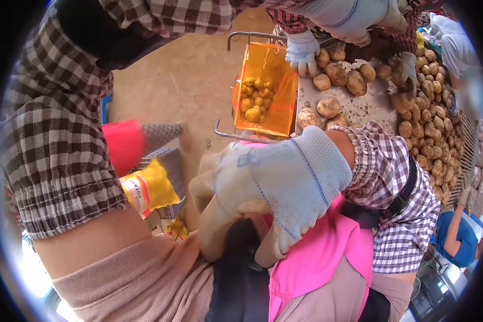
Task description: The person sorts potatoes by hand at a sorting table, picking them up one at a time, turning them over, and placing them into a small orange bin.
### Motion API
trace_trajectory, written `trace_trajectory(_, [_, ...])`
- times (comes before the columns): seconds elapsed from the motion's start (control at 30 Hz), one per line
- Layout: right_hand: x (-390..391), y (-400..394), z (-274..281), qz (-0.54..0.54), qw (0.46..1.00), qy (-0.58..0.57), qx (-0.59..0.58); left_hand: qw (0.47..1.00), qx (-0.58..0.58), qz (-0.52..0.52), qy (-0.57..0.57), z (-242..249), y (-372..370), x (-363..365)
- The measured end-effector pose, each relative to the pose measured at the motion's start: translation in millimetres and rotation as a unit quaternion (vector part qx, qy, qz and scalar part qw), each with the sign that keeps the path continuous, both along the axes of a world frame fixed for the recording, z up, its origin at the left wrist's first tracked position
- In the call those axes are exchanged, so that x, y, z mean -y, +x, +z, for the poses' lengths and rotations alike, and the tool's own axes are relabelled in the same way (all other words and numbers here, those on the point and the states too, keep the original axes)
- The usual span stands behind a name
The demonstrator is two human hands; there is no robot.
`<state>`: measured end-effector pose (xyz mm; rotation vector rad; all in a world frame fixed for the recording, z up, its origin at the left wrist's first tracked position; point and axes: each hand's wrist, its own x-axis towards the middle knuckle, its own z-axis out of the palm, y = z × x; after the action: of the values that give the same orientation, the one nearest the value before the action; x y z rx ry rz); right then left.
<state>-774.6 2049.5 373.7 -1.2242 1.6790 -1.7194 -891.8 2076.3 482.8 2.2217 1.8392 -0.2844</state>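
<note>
My right hand (273,182), in a pale work glove, is bent down in front of my body. Its thumb and forefinger are apart over a black garment part (239,284), beside pink cloth (322,257). At the top edge, my left hand (359,19), gloved too, reaches right above the sorting surface (378,110); its fingertips are partly cut off, and any hold is hidden. Loose potatoes (335,74) lie below it. An orange-yellow bag (287,102) hangs open in a metal frame (244,137) with small potatoes (256,96) inside.
Across the surface, a co-worker's gloved hands (302,52) (408,70) are near the potatoes. A large potato pile (432,123) lies at right. Another person in blue (456,236) is at the right edge. A yellow printed bag (153,185) and a red item (123,146) are at left.
</note>
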Motion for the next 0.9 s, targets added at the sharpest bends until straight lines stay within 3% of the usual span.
trace_trajectory(0.03, [0, -2, 0, 0.032, 0.999, 0.023, 0.013, 1.000, 0.001, 0.006, -0.007, 2, 5, -5])
trace_trajectory(0.07, [2, -2, -1, 0.031, 0.999, 0.022, 0.016, 0.984, -0.066, 0.106, -0.127, 11, 27, -24])
trace_trajectory(0.13, [6, -3, -3, 0.074, 0.995, 0.055, 0.031, 0.939, -0.132, 0.202, -0.246, 10, 29, -22])
trace_trajectory(0.17, [7, -5, -3, 0.073, 0.995, 0.054, 0.032, 0.971, -0.094, 0.121, -0.182, -2, 7, -14])
trace_trajectory(0.27, [4, -8, 2, 0.110, 0.991, 0.065, 0.027, 0.995, -0.043, 0.020, -0.090, -18, -19, 15])
trace_trajectory(0.37, [-9, -6, 14, 0.099, 0.987, 0.127, -0.024, 0.998, -0.052, 0.011, -0.023, -19, -24, 38])
trace_trajectory(0.7, [-50, 29, 24, -0.066, 0.993, 0.094, -0.028, 0.992, -0.047, 0.025, 0.115, -45, -46, 74])
trace_trajectory(0.77, [-41, 23, 22, -0.056, 0.994, 0.093, -0.028, 0.985, -0.021, 0.003, 0.171, -61, -47, 64])
trace_trajectory(0.83, [-31, 17, 19, -0.066, 0.993, 0.098, -0.030, 0.959, 0.072, -0.085, 0.261, -85, -49, 30])
trace_trajectory(0.9, [-19, 7, 11, -0.115, 0.985, 0.113, -0.069, 0.956, 0.116, -0.104, 0.250, -78, -29, 5])
